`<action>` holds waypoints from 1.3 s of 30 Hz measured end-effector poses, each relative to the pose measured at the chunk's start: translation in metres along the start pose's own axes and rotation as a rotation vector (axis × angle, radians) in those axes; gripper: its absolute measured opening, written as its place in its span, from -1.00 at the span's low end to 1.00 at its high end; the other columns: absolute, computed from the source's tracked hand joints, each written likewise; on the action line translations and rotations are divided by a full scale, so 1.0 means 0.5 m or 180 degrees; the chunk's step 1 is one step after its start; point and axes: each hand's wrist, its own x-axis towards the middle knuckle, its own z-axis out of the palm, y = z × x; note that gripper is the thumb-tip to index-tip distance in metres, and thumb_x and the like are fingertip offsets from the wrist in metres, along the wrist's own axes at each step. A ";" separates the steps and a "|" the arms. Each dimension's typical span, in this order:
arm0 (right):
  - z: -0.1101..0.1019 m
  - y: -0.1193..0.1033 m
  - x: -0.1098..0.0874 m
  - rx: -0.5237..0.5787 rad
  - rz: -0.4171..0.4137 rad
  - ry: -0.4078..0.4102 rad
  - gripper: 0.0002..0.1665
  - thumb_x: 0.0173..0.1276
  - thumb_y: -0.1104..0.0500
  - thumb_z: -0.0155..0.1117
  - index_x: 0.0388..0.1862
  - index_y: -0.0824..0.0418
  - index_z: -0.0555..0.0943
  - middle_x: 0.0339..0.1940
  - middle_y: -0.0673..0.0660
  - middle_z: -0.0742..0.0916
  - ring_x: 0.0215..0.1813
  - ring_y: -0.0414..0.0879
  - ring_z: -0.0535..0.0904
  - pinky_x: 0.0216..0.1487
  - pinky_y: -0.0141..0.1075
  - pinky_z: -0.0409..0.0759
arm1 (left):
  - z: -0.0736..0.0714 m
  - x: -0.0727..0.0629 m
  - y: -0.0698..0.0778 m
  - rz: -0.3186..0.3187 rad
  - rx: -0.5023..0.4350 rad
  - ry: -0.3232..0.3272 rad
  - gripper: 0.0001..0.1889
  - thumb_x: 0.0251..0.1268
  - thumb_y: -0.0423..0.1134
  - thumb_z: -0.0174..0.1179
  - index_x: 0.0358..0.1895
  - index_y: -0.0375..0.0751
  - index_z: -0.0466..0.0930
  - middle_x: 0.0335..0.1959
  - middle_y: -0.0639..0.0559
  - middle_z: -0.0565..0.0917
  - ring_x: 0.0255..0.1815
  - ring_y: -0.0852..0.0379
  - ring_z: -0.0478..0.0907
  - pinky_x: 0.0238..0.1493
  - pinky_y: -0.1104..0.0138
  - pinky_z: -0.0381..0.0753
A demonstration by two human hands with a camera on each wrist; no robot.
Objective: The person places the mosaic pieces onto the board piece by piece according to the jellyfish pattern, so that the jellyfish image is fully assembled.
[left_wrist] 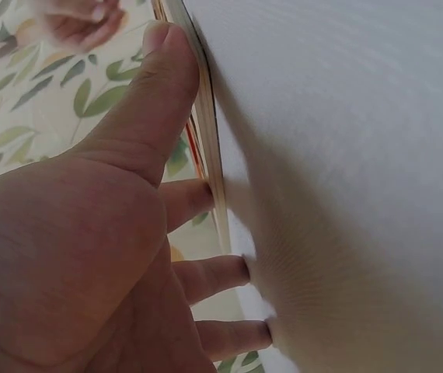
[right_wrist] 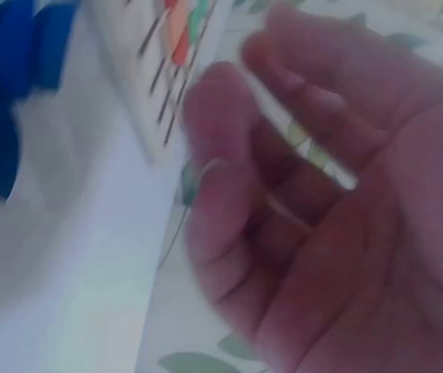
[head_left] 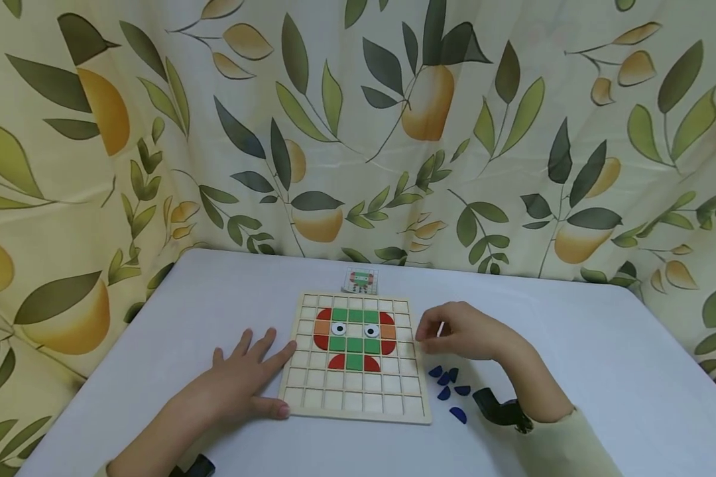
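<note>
A pale wooden grid board (head_left: 358,416) lies flat on the table. On it are green squares (head_left: 355,362), orange squares (head_left: 322,329), red rounded pieces (head_left: 337,362) and two eye pieces (head_left: 338,328), arranged like a face. My left hand (head_left: 233,381) has its fingers spread, with a fingertip at the board's left edge and the thumb by the near left corner. Close beside the right edge hovers my right hand (head_left: 468,331), its fingers loosely bent; the right wrist view shows a gap between thumb and fingers and nothing held.
Several dark blue pieces (head_left: 444,378), some of them half-round, lie on the table to the right of the board. A small picture card (head_left: 360,281) stands behind the board. The white table (head_left: 233,285) ends at a curtain (head_left: 358,185) printed with leaves and fruit.
</note>
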 end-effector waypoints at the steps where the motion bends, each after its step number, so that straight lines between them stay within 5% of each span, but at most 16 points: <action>1: 0.001 0.006 -0.003 -0.0030 0.0090 -0.0071 -0.93 0.27 0.18 0.44 -0.30 0.06 0.68 -0.38 -0.03 0.66 -0.26 -0.07 0.54 -0.25 -0.21 0.56 | 0.001 0.000 -0.001 0.0016 0.0000 -0.0001 0.05 -0.09 0.40 0.37 0.55 0.20 0.20 0.61 -0.20 0.09 0.56 -0.50 -0.12 0.19 -0.60 -0.08; 9: 0.029 0.007 -0.004 -0.0421 0.0631 -0.0224 -0.74 0.02 0.21 0.62 -0.49 0.01 0.64 -0.51 -0.01 0.62 -0.35 -0.10 0.51 -0.31 -0.22 0.47 | 0.006 -0.001 0.000 -0.0001 -0.0021 -0.0029 0.07 -0.12 0.42 0.37 0.55 0.19 0.20 0.60 -0.20 0.09 0.56 -0.51 -0.12 0.18 -0.60 -0.08; 22: 0.034 0.006 0.013 -0.0541 0.0380 -0.0037 -0.81 0.24 0.24 0.41 -0.47 0.02 0.58 -0.57 -0.01 0.57 -0.44 -0.13 0.50 -0.40 -0.27 0.47 | 0.002 0.001 -0.001 0.0012 0.0048 -0.0022 0.07 -0.11 0.43 0.35 0.56 0.19 0.18 0.61 -0.20 0.08 0.56 -0.51 -0.12 0.17 -0.60 -0.08; 33: 0.043 -0.005 0.015 -0.0722 0.0710 -0.0193 -0.75 0.07 0.19 0.57 -0.50 0.03 0.60 -0.53 0.03 0.58 -0.38 -0.10 0.50 -0.35 -0.25 0.41 | 0.003 0.001 -0.007 0.0020 0.0063 0.0023 0.07 -0.12 0.43 0.37 0.56 0.18 0.20 0.60 -0.21 0.09 0.55 -0.52 -0.12 0.17 -0.61 -0.09; 39: 0.040 0.003 0.018 -0.0443 0.0271 0.0026 -0.83 0.19 0.26 0.43 -0.37 0.04 0.60 -0.51 0.00 0.57 -0.38 -0.11 0.48 -0.38 -0.27 0.44 | 0.004 0.002 -0.005 0.0055 0.0067 0.0025 0.07 -0.11 0.43 0.35 0.56 0.19 0.19 0.61 -0.21 0.08 0.56 -0.52 -0.12 0.17 -0.61 -0.08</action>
